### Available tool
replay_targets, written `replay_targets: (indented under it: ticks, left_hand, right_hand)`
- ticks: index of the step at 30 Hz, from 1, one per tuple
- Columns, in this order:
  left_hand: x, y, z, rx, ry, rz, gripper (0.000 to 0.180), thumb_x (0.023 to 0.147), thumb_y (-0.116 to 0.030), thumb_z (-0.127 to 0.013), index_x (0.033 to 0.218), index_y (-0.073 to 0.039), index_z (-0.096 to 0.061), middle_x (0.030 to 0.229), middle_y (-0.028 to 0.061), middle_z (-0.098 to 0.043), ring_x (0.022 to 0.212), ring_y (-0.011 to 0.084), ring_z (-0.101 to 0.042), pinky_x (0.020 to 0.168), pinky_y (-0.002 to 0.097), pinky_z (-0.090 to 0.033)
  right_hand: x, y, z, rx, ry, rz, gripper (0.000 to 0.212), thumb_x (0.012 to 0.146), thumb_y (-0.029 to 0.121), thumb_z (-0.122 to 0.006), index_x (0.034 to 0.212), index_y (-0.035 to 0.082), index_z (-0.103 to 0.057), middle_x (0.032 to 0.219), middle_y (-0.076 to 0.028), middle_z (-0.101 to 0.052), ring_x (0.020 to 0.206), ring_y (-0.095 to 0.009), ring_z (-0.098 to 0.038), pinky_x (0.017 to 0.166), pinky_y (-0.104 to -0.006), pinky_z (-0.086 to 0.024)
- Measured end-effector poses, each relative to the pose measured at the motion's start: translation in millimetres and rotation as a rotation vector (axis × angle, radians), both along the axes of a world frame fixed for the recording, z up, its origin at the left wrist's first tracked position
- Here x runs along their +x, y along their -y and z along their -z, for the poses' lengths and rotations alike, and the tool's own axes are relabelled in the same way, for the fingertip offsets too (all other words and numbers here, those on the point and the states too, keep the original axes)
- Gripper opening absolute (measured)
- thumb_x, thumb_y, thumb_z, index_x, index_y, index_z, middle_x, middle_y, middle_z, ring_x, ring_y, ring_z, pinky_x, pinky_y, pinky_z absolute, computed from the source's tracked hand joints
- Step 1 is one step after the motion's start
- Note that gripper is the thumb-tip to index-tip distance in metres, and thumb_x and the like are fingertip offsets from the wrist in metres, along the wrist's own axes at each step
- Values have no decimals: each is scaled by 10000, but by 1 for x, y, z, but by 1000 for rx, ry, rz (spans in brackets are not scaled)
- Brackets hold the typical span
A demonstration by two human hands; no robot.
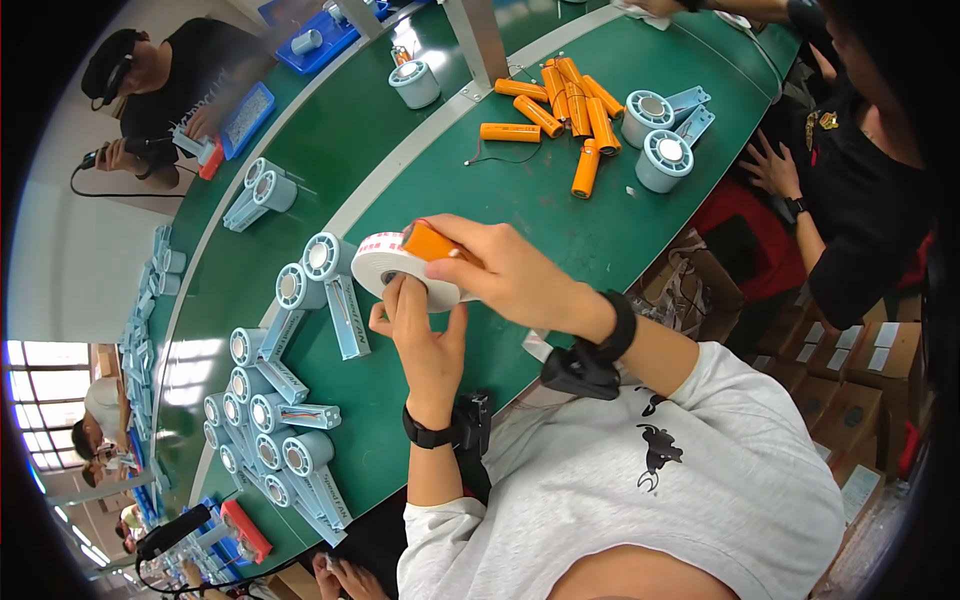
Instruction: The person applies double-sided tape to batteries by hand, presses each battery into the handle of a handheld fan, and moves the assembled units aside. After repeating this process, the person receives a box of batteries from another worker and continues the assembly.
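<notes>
In the middle, our right hand pinches one orange battery by the white tape roll, which our left hand holds, fingers curled in its hole, and this one and loose batteries at one o'clock seem not done, with handheld fans at eight.

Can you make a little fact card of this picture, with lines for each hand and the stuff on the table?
Left hand: at the central hole of a round white tape-like roll
Right hand: holding an orange battery-like cylinder at the roll's rim
Table: shiny green tabletop
Loose pile: more orange cylinders, beyond the hands
Fans: light-blue plastic fans with round heads, mostly on the left
Wrists: black bands on both
</notes>
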State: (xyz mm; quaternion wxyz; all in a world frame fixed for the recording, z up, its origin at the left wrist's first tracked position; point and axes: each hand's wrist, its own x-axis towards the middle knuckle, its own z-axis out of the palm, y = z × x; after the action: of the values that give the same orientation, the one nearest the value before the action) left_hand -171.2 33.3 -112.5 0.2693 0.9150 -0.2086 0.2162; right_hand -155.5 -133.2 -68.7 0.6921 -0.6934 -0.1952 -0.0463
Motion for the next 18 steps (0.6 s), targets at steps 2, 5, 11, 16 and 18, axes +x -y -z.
replay_targets:
  ticks: [2,5,11,16,18]
  left_hand:
    - [-2,-3,0,1,-42,1,500,663,-89,-693,1090,37,-465,1070,162,-519,1065,297,-450,909,418,-208]
    - [-6,2,-5,-132,-75,5,481,674,-124,-698,1075,36,-485,1020,144,-538,1025,278,-470,891,409,-217]
    - [-3,11,-8,-53,-19,-72,469,681,-207,-717,1036,31,-525,934,105,-566,941,230,-499,860,390,-234]
    - [-2,10,-9,36,3,-85,449,669,-217,-731,1000,18,-539,896,79,-570,896,202,-511,837,382,-247]
    - [-3,13,-9,77,-29,-102,433,672,-197,-730,998,11,-537,888,73,-566,889,201,-514,826,382,-254]
  right_hand:
    - [3,-10,2,-26,-105,-55,305,888,131,-506,1127,-50,-454,987,-88,-583,873,-120,-565,772,-238,-447]
    - [4,-16,6,-3,-170,-71,303,898,144,-490,1126,-52,-455,1003,-90,-580,889,-111,-555,785,-243,-445]
    - [7,-22,23,390,-192,57,291,927,161,-460,1120,-56,-462,1068,-135,-576,967,-168,-563,844,-283,-454]
    - [12,-20,29,634,-161,195,295,935,170,-450,1111,-66,-466,1112,-188,-558,1042,-240,-558,900,-336,-453]
    - [12,-14,25,674,-218,152,304,932,172,-456,1115,-71,-459,1130,-217,-544,1079,-266,-540,926,-367,-443]
